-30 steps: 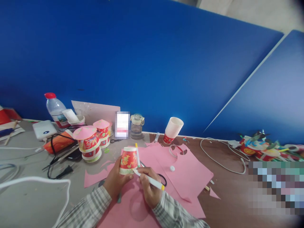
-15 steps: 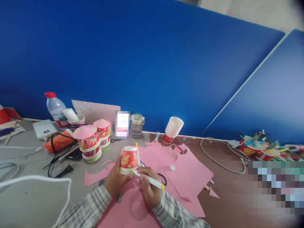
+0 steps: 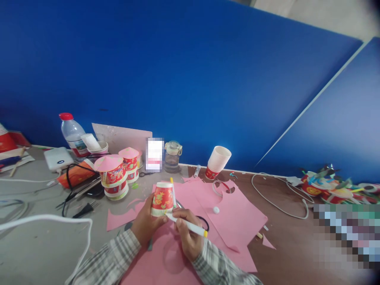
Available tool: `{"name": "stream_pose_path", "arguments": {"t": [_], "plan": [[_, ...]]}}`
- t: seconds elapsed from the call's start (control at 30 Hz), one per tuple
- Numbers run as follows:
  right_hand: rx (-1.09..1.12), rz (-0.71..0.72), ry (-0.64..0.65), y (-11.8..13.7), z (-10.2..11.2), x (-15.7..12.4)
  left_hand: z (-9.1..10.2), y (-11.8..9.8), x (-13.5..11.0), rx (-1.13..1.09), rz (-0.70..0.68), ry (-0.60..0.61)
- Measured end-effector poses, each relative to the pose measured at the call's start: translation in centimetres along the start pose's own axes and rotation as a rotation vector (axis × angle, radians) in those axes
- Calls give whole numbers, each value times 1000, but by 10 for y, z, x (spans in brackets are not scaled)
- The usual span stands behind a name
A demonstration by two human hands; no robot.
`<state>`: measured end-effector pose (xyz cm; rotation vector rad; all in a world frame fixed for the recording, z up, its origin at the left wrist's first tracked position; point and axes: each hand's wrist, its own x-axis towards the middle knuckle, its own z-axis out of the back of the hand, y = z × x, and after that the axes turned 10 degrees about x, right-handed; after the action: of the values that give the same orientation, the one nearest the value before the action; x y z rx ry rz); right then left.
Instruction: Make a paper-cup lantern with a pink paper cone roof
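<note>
My left hand (image 3: pixel 145 225) is wrapped round an upside-down red patterned paper cup (image 3: pixel 162 198) that stands on pink paper (image 3: pixel 237 215). My right hand (image 3: pixel 187 233) grips a white marker with a yellow end (image 3: pixel 190 226), its tip against the cup's lower rim. A second yellow-tipped pen (image 3: pixel 172 191) lies just behind the cup. Left of it stand two stacked cup towers with pink cone roofs (image 3: pixel 112 176).
A tilted stack of paper cups (image 3: pixel 216 162), a small glass jar (image 3: pixel 172 157), a red-capped water bottle (image 3: pixel 72 133), a white power bank (image 3: pixel 58 158), black and white cables (image 3: pixel 276 198), a white bottle cap (image 3: pixel 216 210) and a heap of colourful crafts (image 3: pixel 329 186) lie around.
Both hands hold the same grip on cup and marker. Only the camera has shifted slightly, moving the scene a little right and up.
</note>
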<state>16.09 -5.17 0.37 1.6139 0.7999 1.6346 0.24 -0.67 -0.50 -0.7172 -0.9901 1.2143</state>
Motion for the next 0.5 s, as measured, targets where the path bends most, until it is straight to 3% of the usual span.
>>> {"name": "stream_pose_path", "arguments": {"t": [0.5], "plan": [[1, 17, 46, -3, -1, 0, 1, -9, 0, 0, -11, 35]]}}
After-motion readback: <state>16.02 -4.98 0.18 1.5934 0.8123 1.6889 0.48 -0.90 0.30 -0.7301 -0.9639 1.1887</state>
